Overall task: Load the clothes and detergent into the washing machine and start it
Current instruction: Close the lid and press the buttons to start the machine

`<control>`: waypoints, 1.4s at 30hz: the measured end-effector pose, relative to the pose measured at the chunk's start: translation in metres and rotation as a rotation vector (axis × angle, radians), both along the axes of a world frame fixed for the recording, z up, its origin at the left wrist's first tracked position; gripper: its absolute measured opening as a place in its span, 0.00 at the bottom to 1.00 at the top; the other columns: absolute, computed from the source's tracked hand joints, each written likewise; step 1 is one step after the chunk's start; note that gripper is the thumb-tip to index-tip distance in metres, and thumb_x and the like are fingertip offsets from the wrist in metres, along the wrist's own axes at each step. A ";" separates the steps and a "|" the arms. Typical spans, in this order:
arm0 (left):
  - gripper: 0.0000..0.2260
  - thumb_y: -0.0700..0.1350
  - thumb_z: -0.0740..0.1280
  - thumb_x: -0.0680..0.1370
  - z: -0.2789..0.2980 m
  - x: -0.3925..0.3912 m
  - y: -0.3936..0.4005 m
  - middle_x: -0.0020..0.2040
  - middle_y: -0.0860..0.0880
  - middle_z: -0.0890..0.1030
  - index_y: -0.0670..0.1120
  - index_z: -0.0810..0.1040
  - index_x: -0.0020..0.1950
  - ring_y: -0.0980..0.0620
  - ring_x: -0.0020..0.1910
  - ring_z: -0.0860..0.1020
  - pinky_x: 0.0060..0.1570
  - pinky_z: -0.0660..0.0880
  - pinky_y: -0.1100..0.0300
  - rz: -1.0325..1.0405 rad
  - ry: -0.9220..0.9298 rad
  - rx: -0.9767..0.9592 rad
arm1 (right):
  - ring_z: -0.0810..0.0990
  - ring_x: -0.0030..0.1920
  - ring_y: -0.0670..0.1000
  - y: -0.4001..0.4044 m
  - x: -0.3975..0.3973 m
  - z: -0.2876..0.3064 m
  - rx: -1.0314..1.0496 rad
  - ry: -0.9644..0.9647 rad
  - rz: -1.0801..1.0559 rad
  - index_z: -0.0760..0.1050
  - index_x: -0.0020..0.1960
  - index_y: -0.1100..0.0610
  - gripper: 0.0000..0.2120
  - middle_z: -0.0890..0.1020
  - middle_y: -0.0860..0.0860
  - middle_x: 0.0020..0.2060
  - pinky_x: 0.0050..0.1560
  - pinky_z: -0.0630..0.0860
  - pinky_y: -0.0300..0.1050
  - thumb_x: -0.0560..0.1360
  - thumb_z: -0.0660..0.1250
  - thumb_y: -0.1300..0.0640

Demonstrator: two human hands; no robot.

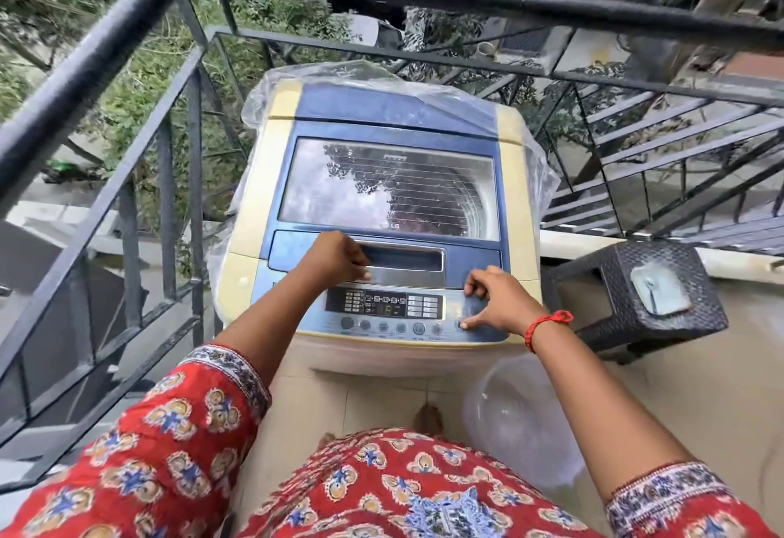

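Note:
A blue and cream top-load washing machine (384, 215) stands in front of me with its glass lid (388, 189) closed; dark clothes show dimly in the drum through the glass. The control panel (384, 305) has a lit display and a row of round buttons. My left hand (335, 259) rests curled on the lid's front handle recess, holding nothing. My right hand (500, 302) sits at the panel's right end, fingers curled, thumb pressed on the rightmost button (462, 324). No detergent container is in view.
A black metal railing (127, 58) runs along the left and far side of the balcony. A dark wicker stool (636, 295) with a small tray stands right of the machine. A clear plastic tub (517, 423) lies on the tiled floor by my right leg.

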State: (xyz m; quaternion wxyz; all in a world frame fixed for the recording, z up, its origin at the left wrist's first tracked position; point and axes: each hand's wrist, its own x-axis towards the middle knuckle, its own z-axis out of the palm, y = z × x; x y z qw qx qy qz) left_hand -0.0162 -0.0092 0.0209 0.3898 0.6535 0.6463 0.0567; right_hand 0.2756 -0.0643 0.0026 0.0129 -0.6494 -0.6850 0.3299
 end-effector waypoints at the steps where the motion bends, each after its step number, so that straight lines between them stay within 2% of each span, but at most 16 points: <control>1: 0.14 0.44 0.79 0.66 0.000 0.000 0.000 0.44 0.43 0.86 0.42 0.85 0.49 0.51 0.46 0.82 0.43 0.69 0.65 0.002 -0.004 -0.001 | 0.71 0.37 0.47 0.000 0.000 0.000 0.001 0.001 -0.002 0.73 0.42 0.49 0.23 0.72 0.49 0.42 0.40 0.69 0.36 0.54 0.83 0.52; 9: 0.14 0.45 0.79 0.66 0.000 -0.002 -0.001 0.44 0.43 0.86 0.42 0.85 0.49 0.49 0.47 0.82 0.42 0.68 0.65 -0.016 -0.011 0.003 | 0.70 0.37 0.47 -0.001 0.000 0.003 -0.013 0.012 -0.015 0.73 0.42 0.50 0.23 0.72 0.49 0.42 0.40 0.70 0.36 0.55 0.83 0.52; 12: 0.14 0.46 0.79 0.66 0.000 -0.003 -0.001 0.44 0.44 0.86 0.43 0.86 0.49 0.51 0.45 0.81 0.41 0.67 0.65 -0.033 -0.004 0.015 | 0.70 0.37 0.47 -0.002 0.001 0.003 -0.013 0.015 -0.017 0.74 0.42 0.50 0.23 0.71 0.49 0.42 0.40 0.69 0.36 0.55 0.83 0.53; 18: 0.13 0.46 0.79 0.67 -0.003 -0.004 0.001 0.43 0.45 0.86 0.44 0.86 0.48 0.51 0.46 0.82 0.40 0.67 0.66 -0.056 -0.006 0.029 | 0.70 0.37 0.49 0.000 -0.003 0.005 0.010 -0.005 -0.006 0.74 0.42 0.52 0.23 0.70 0.50 0.40 0.45 0.73 0.44 0.55 0.83 0.54; 23: 0.12 0.45 0.78 0.67 -0.008 -0.006 -0.001 0.43 0.44 0.86 0.42 0.85 0.48 0.49 0.45 0.82 0.40 0.67 0.65 -0.074 -0.032 0.077 | 0.72 0.39 0.50 0.001 -0.006 0.011 0.006 -0.071 0.031 0.73 0.44 0.53 0.23 0.71 0.49 0.41 0.41 0.68 0.40 0.56 0.83 0.52; 29: 0.12 0.46 0.78 0.68 -0.013 -0.010 -0.005 0.45 0.44 0.85 0.42 0.85 0.49 0.48 0.46 0.82 0.46 0.74 0.60 -0.074 -0.060 0.136 | 0.75 0.42 0.51 0.002 -0.008 0.010 -0.008 -0.129 0.096 0.74 0.44 0.52 0.21 0.75 0.50 0.43 0.44 0.72 0.42 0.59 0.81 0.49; 31: 0.12 0.46 0.77 0.69 -0.013 -0.009 -0.005 0.45 0.44 0.85 0.42 0.85 0.49 0.48 0.46 0.82 0.45 0.73 0.61 -0.085 -0.055 0.144 | 0.77 0.41 0.51 0.003 -0.016 0.010 0.021 -0.033 0.047 0.76 0.43 0.51 0.16 0.79 0.50 0.42 0.42 0.73 0.40 0.63 0.78 0.45; 32: 0.12 0.46 0.77 0.69 -0.013 -0.009 -0.006 0.45 0.44 0.85 0.42 0.85 0.50 0.49 0.46 0.81 0.45 0.72 0.62 -0.098 -0.043 0.145 | 0.79 0.41 0.51 0.003 -0.023 0.009 0.049 0.076 -0.021 0.77 0.42 0.50 0.13 0.82 0.49 0.41 0.42 0.75 0.41 0.67 0.74 0.42; 34: 0.13 0.46 0.76 0.70 -0.017 -0.009 -0.005 0.47 0.45 0.85 0.43 0.84 0.51 0.49 0.48 0.82 0.47 0.73 0.62 -0.127 -0.028 0.151 | 0.84 0.42 0.53 0.001 -0.038 0.008 0.049 0.377 -0.192 0.81 0.41 0.51 0.18 0.85 0.50 0.39 0.47 0.81 0.50 0.74 0.64 0.38; 36: 0.12 0.46 0.75 0.71 -0.016 -0.011 -0.006 0.48 0.46 0.86 0.45 0.84 0.53 0.52 0.48 0.82 0.50 0.75 0.62 -0.154 -0.058 0.217 | 0.85 0.44 0.54 0.000 -0.054 0.006 -0.005 0.651 -0.299 0.83 0.44 0.58 0.24 0.86 0.55 0.40 0.51 0.81 0.53 0.79 0.57 0.42; 37: 0.11 0.46 0.75 0.72 -0.016 -0.012 -0.008 0.48 0.47 0.86 0.45 0.84 0.53 0.55 0.47 0.83 0.49 0.76 0.65 -0.151 -0.104 0.265 | 0.85 0.45 0.54 0.001 -0.060 0.002 -0.028 0.738 -0.319 0.82 0.46 0.63 0.25 0.85 0.57 0.41 0.52 0.81 0.52 0.81 0.54 0.45; 39: 0.09 0.45 0.73 0.74 -0.013 -0.009 -0.013 0.47 0.50 0.85 0.42 0.84 0.52 0.66 0.41 0.80 0.42 0.73 0.75 -0.103 -0.275 0.308 | 0.85 0.48 0.55 0.003 -0.069 -0.006 -0.063 0.848 -0.322 0.81 0.48 0.66 0.25 0.85 0.59 0.44 0.54 0.80 0.50 0.83 0.52 0.49; 41: 0.09 0.43 0.69 0.77 -0.015 -0.003 -0.017 0.46 0.49 0.84 0.39 0.84 0.51 0.69 0.39 0.80 0.41 0.76 0.74 -0.003 -0.496 0.190 | 0.84 0.50 0.57 0.004 -0.076 -0.015 -0.083 0.916 -0.315 0.81 0.50 0.66 0.25 0.85 0.61 0.46 0.55 0.79 0.49 0.82 0.52 0.49; 42: 0.11 0.45 0.67 0.79 -0.019 -0.002 -0.017 0.47 0.47 0.84 0.38 0.84 0.50 0.64 0.41 0.82 0.43 0.79 0.68 0.054 -0.593 0.102 | 0.84 0.50 0.58 0.006 -0.080 -0.018 -0.091 0.937 -0.314 0.81 0.50 0.67 0.25 0.84 0.62 0.46 0.55 0.79 0.49 0.81 0.52 0.50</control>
